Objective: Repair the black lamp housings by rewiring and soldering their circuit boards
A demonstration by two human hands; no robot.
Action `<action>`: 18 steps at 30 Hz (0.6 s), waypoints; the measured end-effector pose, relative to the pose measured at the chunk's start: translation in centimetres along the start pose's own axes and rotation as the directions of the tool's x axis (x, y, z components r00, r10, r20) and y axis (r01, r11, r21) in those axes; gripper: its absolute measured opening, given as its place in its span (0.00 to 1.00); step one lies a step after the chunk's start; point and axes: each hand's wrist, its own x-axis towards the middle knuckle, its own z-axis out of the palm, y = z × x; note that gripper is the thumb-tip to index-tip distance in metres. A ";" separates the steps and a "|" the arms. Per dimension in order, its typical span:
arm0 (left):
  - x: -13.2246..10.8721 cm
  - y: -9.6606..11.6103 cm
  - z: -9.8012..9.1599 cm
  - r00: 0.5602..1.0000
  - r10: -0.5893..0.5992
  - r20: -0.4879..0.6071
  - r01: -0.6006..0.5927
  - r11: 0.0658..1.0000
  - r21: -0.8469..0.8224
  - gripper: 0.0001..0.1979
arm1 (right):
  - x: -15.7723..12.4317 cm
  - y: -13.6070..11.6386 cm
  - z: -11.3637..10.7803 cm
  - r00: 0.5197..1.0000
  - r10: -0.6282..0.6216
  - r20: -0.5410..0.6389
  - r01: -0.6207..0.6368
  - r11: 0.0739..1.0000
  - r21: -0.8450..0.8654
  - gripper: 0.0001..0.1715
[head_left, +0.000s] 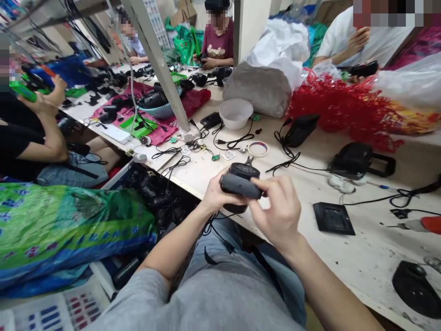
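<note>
At the near edge of the bench I hold a black plastic device with a smooth rounded dark cover [240,185] and a round grille [244,170]. My left hand [217,191] is closed around its left side. Thumb and fingers of my right hand [277,207] pinch the right end of the cover. Just beyond the grille, the jaws of pliers [249,160] show; their handles are hidden. A black cord [210,225] hangs below the device, over my lap.
On the bench lie a tape roll [258,148], a white bowl [236,114], a square black part [333,218], black housings [354,160] with cords and a red-handled tool [430,224]. A metal post [158,59] rises beyond. Left is a green-blue sack [72,230]. Co-workers sit around.
</note>
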 end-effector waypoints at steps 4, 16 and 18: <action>0.3 -1.6 -3.3 0.967 -0.254 0.009 0.247 0.930 -0.272 0.20 | -2.2 -3.6 1.4 0.969 -0.216 0.122 0.219 0.976 -0.012 0.27; -1.2 -0.4 -7.4 0.875 -0.465 -0.132 0.413 0.862 -0.294 0.13 | -2.2 -4.5 3.3 0.942 -0.311 0.127 0.310 0.950 0.026 0.28; -2.5 -1.3 -5.7 0.870 -0.470 -0.151 0.438 0.875 -0.205 0.13 | -1.9 -3.8 4.4 0.889 -0.407 0.209 0.420 0.907 -0.019 0.26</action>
